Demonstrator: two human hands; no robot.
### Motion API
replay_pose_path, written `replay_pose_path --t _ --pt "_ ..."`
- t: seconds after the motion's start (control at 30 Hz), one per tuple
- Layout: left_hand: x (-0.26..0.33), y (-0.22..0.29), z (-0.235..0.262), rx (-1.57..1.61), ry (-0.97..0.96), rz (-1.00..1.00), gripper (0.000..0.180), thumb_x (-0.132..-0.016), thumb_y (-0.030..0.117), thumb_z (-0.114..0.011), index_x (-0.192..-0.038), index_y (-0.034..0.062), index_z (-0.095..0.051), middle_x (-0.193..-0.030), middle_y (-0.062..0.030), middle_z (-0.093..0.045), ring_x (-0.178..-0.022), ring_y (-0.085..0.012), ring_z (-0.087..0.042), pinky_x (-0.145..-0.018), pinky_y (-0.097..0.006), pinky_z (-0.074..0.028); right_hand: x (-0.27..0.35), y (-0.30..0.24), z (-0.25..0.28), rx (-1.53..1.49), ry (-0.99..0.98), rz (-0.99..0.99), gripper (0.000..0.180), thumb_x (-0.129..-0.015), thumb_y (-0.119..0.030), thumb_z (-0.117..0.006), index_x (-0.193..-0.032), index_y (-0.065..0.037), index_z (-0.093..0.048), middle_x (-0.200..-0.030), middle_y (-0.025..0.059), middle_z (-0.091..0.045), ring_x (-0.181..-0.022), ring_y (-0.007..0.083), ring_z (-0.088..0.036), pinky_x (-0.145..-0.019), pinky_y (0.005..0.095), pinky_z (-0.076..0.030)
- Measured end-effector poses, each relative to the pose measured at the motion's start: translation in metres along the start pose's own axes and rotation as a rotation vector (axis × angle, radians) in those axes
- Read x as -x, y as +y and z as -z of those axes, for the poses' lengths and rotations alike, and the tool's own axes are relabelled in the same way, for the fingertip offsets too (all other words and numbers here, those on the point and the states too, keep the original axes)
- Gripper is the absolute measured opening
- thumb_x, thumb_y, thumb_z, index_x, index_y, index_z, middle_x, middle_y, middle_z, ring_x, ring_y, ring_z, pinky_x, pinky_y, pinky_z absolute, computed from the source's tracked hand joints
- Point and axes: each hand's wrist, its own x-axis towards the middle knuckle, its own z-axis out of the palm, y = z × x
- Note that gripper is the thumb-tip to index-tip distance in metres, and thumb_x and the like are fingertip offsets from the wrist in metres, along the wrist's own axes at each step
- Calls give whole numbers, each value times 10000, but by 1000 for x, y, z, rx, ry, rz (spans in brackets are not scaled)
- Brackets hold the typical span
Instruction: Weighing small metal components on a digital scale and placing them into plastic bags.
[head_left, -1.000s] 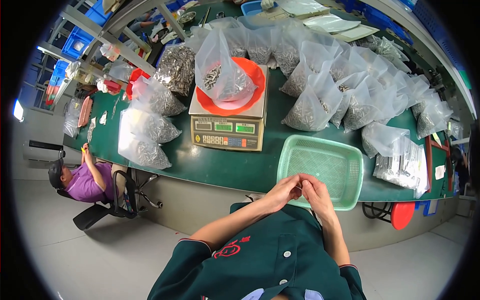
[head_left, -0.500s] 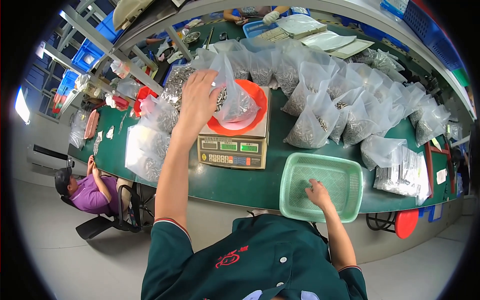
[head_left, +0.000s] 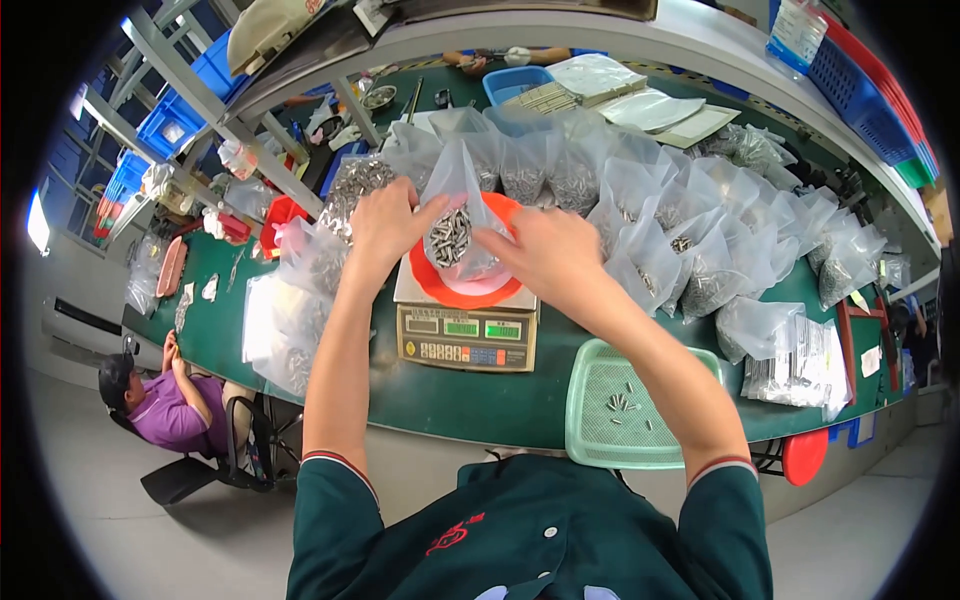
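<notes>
Landmark: scale (head_left: 466, 338) on the green desk (head_left: 440, 405), at its near edge.

Left hand (head_left: 385, 225) and right hand (head_left: 545, 250): both above the scale, each pinching one side of a clear bag (head_left: 455, 225). Fingers closed on the plastic, left at the bag's left edge, right at its right edge. Bag is held upright over the orange bowl (head_left: 450, 290) that sits on the scale's platform. Contents: small silvery metal parts, bunched mid-bag. Whether the bag's bottom touches the bowl cannot be told.

Scale front: pale grey panel, green display windows in a row, keypad with a few coloured keys below.

Right of the scale: pale green mesh tray (head_left: 600, 420) at the desk edge, a few loose metal parts (head_left: 620, 405) in it.

Behind and right of the scale: many clear filled bags (head_left: 700, 250), crowded, each holding grey parts. Left of the scale: more clear bags (head_left: 290, 330), some lying flat. Far right of the scale: a flat stack of clear packets (head_left: 795, 365).

Behind the scale, far side: blue tray (head_left: 515, 80) and white sheets (head_left: 650, 105).

Left of the scale, below desk level: a seated person (head_left: 165, 405) in a purple top.
</notes>
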Motion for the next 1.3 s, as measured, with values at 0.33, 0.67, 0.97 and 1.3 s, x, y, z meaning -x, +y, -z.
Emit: replay_pose_path --t 0.33,0.67,0.97,1.3 --pt "-52 -14 1 -38 -423 -11 320 -637 353 -545 -629 45 -628 -702 -182 -617 -730 -358 -603 -693 -405 -475 -98 1 -37 272 -232 14 456 -712 -482 -577 -806 -41 -652 -674 105 -643 -722 224 -641 -692 330 -495" --pt "-74 -14 -17 -51 -457 -188 377 -753 323 -453 -725 -16 -617 -800 -258 -596 -795 -331 -599 -683 -404 -464 -113 14 -26 66 -671 -344 233 -719 -274 -560 -764 -64 -651 -640 55 -644 -513 173 -621 -562 326 -508" --pt "-22 -94 -83 1566 -383 237 116 -848 183 -536 -831 72 -565 -761 18 -558 -689 -83 -538 -624 -229 -439 -69 41 -98 -814 -50 -234 487 -786 -388 -516 -725 90 -592 -699 244 -589 -693 305 -606 -641 383 -445" --pt "-6 -37 -19 1640 -88 354 176 -804 247 -598 -699 132 -516 -646 22 -509 -609 -105 -536 -521 -221 -456 -47 35 -43 -999 40 -209 457 -821 -364 -491 -569 13 -545 -538 93 -518 -533 173 -497 -541 325 -401"
